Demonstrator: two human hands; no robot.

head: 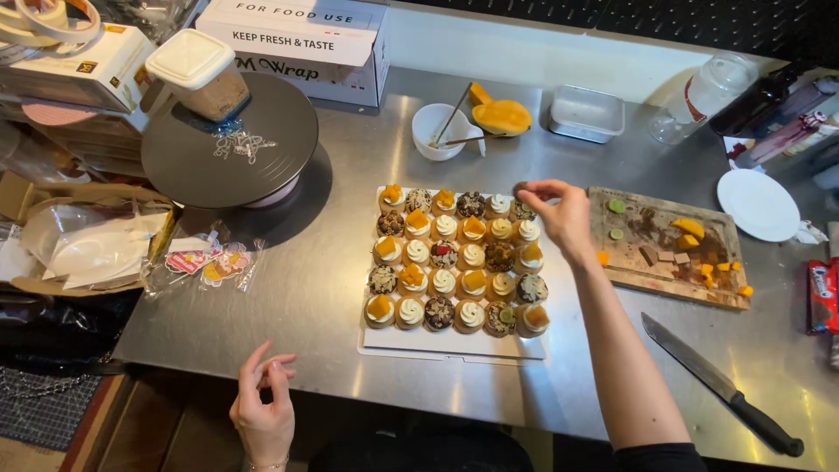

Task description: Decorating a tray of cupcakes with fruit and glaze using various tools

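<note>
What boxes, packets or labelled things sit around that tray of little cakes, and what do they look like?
Large white carton: back edge, behind the turntable; dark lettering.
Smaller white box: far left; tape rolls on top.
Clear packet: left of the tray; pink and yellow paper toppers inside.
Red snack packet: right edge, only partly seen.
Clear plastic jar: back right, lying tilted; red-and-white label.
Right hand: over the tray's far corner.

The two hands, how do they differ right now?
The right hand reaches over the tray of cupcakes, pinching something small and dark at its far corner; the left hand hangs below the table edge, holding nothing visible. Both are bare, fingers loosely curled.
</note>
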